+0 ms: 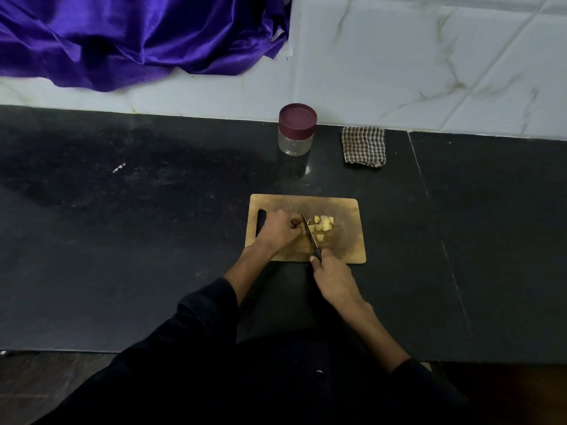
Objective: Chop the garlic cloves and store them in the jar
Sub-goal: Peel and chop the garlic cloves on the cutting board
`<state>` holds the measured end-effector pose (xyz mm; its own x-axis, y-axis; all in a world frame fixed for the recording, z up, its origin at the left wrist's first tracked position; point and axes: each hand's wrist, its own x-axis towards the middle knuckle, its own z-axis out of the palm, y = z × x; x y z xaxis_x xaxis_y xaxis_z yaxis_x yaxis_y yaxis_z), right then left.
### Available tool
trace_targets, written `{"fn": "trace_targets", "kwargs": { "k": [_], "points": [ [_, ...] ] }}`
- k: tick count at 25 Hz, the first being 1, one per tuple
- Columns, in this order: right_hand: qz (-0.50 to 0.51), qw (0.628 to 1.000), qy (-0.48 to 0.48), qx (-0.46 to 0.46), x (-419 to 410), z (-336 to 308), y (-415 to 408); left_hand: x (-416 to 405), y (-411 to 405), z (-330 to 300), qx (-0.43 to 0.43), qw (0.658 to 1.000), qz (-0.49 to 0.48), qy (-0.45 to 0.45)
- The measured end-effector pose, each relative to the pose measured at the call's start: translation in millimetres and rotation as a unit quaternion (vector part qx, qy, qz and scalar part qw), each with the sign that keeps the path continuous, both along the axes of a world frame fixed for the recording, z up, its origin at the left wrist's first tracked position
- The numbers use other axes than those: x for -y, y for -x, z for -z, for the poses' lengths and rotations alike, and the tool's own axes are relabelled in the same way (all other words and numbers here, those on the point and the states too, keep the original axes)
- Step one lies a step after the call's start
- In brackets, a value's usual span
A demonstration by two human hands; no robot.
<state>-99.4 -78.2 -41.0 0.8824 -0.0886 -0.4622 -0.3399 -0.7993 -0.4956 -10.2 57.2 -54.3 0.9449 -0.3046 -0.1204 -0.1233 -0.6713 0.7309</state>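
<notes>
From the head camera I look down on a black stone table with a wooden chopping board lying flat near the middle. My left hand rests on the left part of the board, beside its handle slot, fingers curled into a fist against the board; whether a garlic clove is pinned under the fingertips I cannot tell (the knuckles hide that spot). My right hand is wrapped round the dark handle of a small knife, at the board's near edge. The blade runs away from me and slightly left, its tip close to the left hand's fingers.

Just right of the blade sits a small heap of pale yellow chopped garlic pieces on the board, with one piece lying a little nearer to me, apart from the heap.

Farther back, near the wall, stands a clear jar with its maroon lid on, upright and well apart from the board. To the right of it lies a folded checked cloth, touching the foot of the white marble-patterned tiled wall. A shiny purple fabric drapes over the ledge at upper left. Both my forearms come out of dark sleeves.
</notes>
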Motion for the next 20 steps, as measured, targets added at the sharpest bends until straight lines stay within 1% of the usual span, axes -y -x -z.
{"fn": "trace_targets", "kwargs": {
  "k": [5, 9, 13, 16, 20],
  "points": [
    [0.014, 1.000, 0.004, 0.005, 5.6, 1.5, 1.8, 1.2, 0.7, 3.7, -0.002, 0.999, -0.032, 0.025],
    [-0.002, 0.999, 0.024, -0.027, 9.1, 2.7, 2.7, 0.3, -0.8, 6.0, -0.014, 0.999, -0.030, 0.031],
    [0.015, 0.999, 0.040, -0.023, 21.0, 0.2, -1.4, -0.2, -0.5, 3.3, -0.031, 0.998, -0.036, 0.038],
    [0.022, 0.999, 0.034, -0.028, 24.7, -0.8, -0.3, 0.0, 0.2, 1.9, -0.026, 0.998, -0.031, 0.038],
    [0.018, 1.000, -0.002, -0.019, 18.6, -2.4, -1.6, 0.3, -0.8, 1.1, -0.033, 0.998, -0.032, 0.032]
  ]
}}
